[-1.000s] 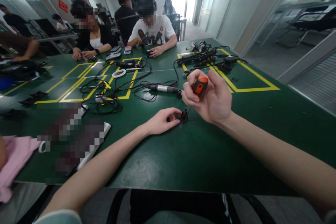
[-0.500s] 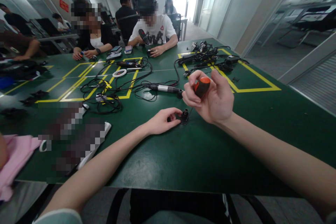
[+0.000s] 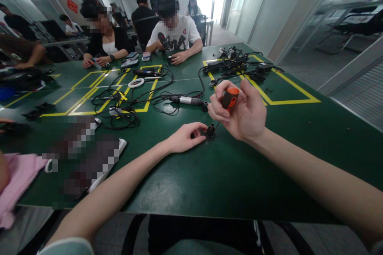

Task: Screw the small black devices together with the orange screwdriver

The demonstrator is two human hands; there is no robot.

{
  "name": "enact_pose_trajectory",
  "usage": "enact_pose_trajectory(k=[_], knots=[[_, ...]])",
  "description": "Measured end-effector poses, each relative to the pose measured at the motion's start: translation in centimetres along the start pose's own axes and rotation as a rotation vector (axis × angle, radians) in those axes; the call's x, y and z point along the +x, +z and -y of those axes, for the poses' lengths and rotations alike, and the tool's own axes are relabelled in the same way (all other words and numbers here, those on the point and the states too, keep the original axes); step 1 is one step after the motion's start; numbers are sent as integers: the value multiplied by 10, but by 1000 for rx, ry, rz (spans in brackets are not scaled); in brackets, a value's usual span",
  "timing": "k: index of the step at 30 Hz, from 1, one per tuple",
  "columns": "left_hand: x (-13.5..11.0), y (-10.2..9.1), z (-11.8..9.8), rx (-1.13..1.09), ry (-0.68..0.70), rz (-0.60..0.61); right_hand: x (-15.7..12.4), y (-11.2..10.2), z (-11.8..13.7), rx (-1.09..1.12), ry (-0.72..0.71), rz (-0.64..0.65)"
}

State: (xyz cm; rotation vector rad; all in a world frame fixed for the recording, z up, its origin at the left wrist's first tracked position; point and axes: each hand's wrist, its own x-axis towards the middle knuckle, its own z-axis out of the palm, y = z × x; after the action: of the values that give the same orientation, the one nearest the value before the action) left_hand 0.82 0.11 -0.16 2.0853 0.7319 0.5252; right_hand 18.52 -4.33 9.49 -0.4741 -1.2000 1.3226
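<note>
My right hand point(image 3: 241, 109) is wrapped round the orange and black handle of a screwdriver point(image 3: 230, 97). Its thin shaft slants down and left to the side of a small round black part point(image 3: 210, 132), which has a narrow neck and a wider base and stands upright on the table. The fingertips and thumb of my left hand point(image 3: 188, 137) pinch this part from its left side. Where the screwdriver's tip meets the part is too small to make out.
On the green table point(image 3: 167, 175), a silver and black corded tool point(image 3: 188, 101) lies beyond my hands. Tangled black cables point(image 3: 116, 107) are to the left, with more corded tools point(image 3: 233, 63) at the back right. Two phone-like devices point(image 3: 92, 163) lie front left. A co-worker point(image 3: 176, 28) sits opposite.
The screwdriver's handle has turned slightly in my right hand, showing more orange on its side. My left hand and the black part stay in place.
</note>
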Motion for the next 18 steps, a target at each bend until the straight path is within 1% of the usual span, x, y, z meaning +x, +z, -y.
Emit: enact_pose_trajectory(k=[5, 11, 18], knots=[[0, 0, 0, 7, 2, 4, -1, -1, 0, 7, -19, 9], [0, 0, -1, 3, -5, 3, 3, -1, 1, 7, 9, 12], [0, -1, -1, 5, -8, -3, 0, 1, 2, -23, -8, -30]])
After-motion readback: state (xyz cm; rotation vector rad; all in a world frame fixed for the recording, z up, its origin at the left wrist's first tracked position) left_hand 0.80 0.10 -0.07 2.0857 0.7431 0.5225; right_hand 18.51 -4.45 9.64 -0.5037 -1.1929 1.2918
